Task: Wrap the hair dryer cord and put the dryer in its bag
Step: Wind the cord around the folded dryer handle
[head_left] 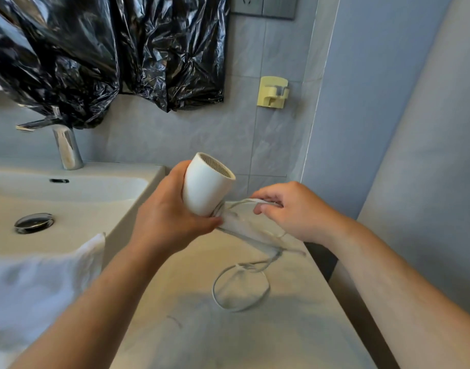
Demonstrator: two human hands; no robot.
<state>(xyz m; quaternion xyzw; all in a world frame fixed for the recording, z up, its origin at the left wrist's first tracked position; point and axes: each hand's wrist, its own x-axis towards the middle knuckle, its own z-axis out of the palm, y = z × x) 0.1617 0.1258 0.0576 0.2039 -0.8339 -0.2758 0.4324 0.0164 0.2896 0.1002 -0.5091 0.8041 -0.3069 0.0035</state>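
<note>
Head view: the white hair dryer is gripped round its barrel by the left hand and held above the counter, just right of the sink. A strand of the cord is pinched in the curled fingers of the right hand. The remainder is looped, blurred, on the counter.

This is a bathroom. At nine o'clock sits a white washbasin with a chrome drain plug, and a chrome faucet rises behind it at ten. Grey wall tiles fill twelve o'clock, carrying a socket plate and, toward one, a yellow stick-on holder. A pale countertop runs toward six, with a white towel at eight.
</note>
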